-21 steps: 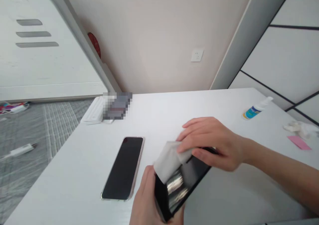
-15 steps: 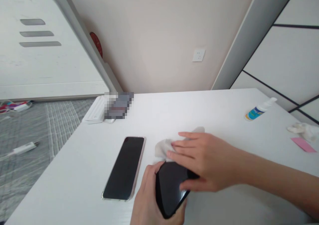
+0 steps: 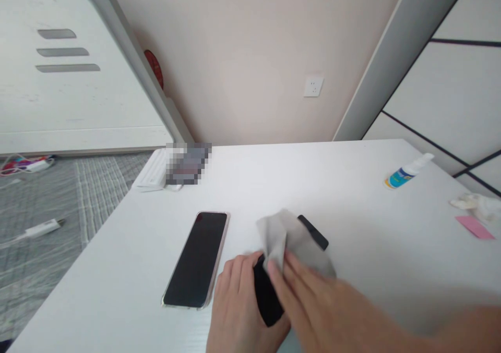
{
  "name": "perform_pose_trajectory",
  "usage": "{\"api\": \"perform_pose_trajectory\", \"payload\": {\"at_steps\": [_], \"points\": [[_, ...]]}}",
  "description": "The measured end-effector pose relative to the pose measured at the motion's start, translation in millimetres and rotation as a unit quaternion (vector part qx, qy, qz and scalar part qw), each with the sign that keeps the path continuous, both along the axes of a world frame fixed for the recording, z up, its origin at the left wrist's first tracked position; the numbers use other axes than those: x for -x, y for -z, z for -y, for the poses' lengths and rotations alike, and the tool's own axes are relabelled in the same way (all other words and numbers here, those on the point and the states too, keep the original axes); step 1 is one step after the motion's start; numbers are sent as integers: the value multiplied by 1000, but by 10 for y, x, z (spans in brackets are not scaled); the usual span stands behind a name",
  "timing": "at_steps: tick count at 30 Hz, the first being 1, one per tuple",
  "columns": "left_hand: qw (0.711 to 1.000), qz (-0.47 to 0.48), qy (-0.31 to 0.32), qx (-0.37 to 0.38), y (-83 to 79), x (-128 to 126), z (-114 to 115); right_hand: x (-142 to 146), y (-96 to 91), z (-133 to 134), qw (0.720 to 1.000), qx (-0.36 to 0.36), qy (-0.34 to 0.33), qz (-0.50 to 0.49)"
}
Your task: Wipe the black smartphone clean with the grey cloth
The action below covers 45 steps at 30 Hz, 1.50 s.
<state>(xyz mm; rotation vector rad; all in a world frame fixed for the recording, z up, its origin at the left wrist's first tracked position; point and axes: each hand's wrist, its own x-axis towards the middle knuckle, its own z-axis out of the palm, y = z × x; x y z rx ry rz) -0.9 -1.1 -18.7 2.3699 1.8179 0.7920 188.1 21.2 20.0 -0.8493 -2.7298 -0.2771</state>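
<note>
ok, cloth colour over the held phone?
Light grey cloth, plain; head view.

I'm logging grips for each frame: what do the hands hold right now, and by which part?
The left hand grips the black phone by its near end. The right hand presses the grey cloth onto its screen.

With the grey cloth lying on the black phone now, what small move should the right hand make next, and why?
Probably slide the right hand with the soft grey cloth toward the far end of the black glossy phone. That corner shows uncovered, the fingers press the cloth near the close end, and the left hand grips the phone there.
</note>
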Motion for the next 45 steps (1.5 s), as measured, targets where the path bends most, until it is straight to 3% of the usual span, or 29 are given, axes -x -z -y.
{"api": "perform_pose_trajectory", "payload": {"at_steps": [2, 4, 8, 11, 15, 17, 21, 23, 26, 28, 29, 31, 33, 34, 37, 39, 40, 43, 45], "points": [[997, -54, 17, -48, 62, 28, 22, 49, 74, 83, 997, -17, -75, -2], [996, -74, 18, -53, 75, 24, 28, 78, 83, 90, 996, -2, -92, -8], [999, -35, -12, -6, -27, -71, -10, 24, -25, -62, 998, 50, 27, -15], [1000, -15, -15, 13, -47, -91, -11, -14, 14, -82, 997, 50, 50, 12], [998, -58, -4, 0, 60, -18, 46, 38, 121, 4, 996, 17, -87, -14], [999, -52, -7, 10, 81, -9, 57, 54, 52, -24, 993, 46, -99, -40], [999, 2, -11, 30, 9, -66, 20, 1, -162, -156, 992, 112, 60, -13], [999, 3, -9, 30, -18, -83, 7, -19, -147, -155, 993, 95, 74, 14], [1000, -20, -12, 19, 2, -70, 17, -8, -31, -100, 996, 58, -65, 11], [999, -31, -10, 15, 30, -57, 25, -4, -15, -110, 988, 80, -134, 6], [999, -28, -10, 16, 39, -54, 24, -10, -34, -135, 986, 104, -131, 11], [1000, -11, -9, 20, 41, -53, 17, -38, -90, -196, 989, 140, -39, 38], [1000, -1, -11, 26, 29, -55, 8, -59, -99, -213, 988, 128, 58, 64], [1000, -4, -11, 26, 22, -55, 7, -58, -76, -194, 990, 106, 70, 69], [999, -42, -11, 15, 7, -49, 10, -13, 17, -94, 997, 48, -57, 33], [998, -57, -14, 4, -2, -50, 11, 11, 4, -80, 991, 55, -118, 14], [998, -54, -13, 4, -8, -53, 8, 10, -32, -99, 992, 70, -101, 20], [1000, -27, -9, 5, -25, -67, -8, -29, -142, -178, 992, 88, 62, 72], [1000, -26, -9, 2, -25, -68, -14, -41, -135, -173, 988, 71, 100, 93]]}}
